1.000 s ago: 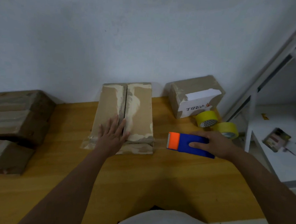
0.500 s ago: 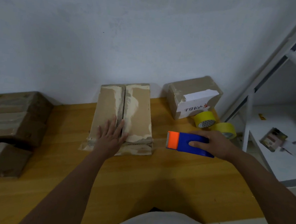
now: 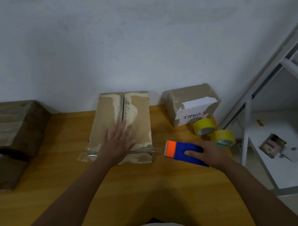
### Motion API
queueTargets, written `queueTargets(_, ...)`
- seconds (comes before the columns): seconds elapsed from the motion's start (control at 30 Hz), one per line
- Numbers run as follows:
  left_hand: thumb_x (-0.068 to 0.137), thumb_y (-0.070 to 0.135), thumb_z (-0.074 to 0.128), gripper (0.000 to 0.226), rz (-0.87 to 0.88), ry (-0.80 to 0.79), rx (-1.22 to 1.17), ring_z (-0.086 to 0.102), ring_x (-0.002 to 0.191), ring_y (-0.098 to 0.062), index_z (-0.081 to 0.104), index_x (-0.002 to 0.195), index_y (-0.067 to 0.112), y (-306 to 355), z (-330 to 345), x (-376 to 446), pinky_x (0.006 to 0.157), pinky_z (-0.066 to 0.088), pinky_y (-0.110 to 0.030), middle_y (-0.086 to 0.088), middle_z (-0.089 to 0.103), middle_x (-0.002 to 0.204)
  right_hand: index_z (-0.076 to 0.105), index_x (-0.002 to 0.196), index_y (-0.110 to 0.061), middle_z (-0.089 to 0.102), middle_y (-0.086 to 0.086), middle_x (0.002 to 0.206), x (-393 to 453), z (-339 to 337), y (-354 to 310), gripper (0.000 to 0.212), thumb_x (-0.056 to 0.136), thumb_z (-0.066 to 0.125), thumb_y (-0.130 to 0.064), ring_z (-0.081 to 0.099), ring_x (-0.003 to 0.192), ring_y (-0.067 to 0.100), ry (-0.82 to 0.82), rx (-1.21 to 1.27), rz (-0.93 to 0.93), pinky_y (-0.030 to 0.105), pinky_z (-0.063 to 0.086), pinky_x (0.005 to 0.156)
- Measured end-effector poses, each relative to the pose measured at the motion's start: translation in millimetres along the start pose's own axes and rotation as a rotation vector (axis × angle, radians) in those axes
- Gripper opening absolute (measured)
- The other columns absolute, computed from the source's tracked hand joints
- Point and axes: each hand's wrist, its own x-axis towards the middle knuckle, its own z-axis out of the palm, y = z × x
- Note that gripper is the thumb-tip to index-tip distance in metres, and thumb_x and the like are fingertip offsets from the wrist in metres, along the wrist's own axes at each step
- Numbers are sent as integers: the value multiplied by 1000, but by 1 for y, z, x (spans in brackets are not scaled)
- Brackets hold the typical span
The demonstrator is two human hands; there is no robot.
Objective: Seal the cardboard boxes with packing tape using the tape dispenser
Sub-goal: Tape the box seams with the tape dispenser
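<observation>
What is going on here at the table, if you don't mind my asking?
A person is getting ready to tape a cardboard box on the wooden table. The left hand lies flat on the box's top, over its centre seam, while the right hand grips a blue and orange tape dispenser resting on the table beside the box. No fresh tape can be seen on the seam. Two yellow tape rolls sit further right.

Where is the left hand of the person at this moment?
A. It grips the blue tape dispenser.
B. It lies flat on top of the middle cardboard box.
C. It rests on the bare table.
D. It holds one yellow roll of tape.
B: the left hand lies with straight fingers on the top of the middle cardboard box, while the right hand grips the blue tape dispenser.
</observation>
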Motion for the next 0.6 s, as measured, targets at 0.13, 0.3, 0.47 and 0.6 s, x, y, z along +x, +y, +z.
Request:
queueTargets(0.13, 98, 61, 9, 63, 293, -101, 88, -22, 149, -18, -4, 155, 37, 48, 12, 27, 120, -2, -56, 7, -18, 163, 55, 129, -41, 62, -18, 106, -2, 2, -1, 43, 88, 65, -47, 58, 87, -7, 12, 8, 16, 11, 44, 65)
queueTargets(0.3, 92, 66, -8, 68, 308, -111, 158, -21, 150, -20, -2, 155, 40, 46, 30, 33, 121, 1, -55, 6, -15, 165, 52, 122, -51, 57, -28, 94, -10, 4, 1, 38, 86, 66, -47, 57, 85, -13, 38, 28, 28, 9, 44, 65)
queueTargets(0.47, 93, 68, 1, 67, 318, -121, 129, -23, 149, -18, 1, 155, 41, 42, 33, 37, 121, -2, -55, 8, -15, 164, 46, 118, -59, 61, -25, 103, -31, 0, 14, 39, 84, 64, -50, 59, 93, -9, 48, 39, 11, 12, 48, 72)
queueTargets(0.6, 94, 69, 3, 66, 323, -117, 120, -24, 149, -17, 0, 154, 42, 40, 35, 38, 120, -4, -54, 10, -17, 164, 48, 121, -56, 62, -20, 108, -52, -11, 36, 39, 86, 64, -48, 59, 96, -4, 64, 12, 53, 19, 52, 77)
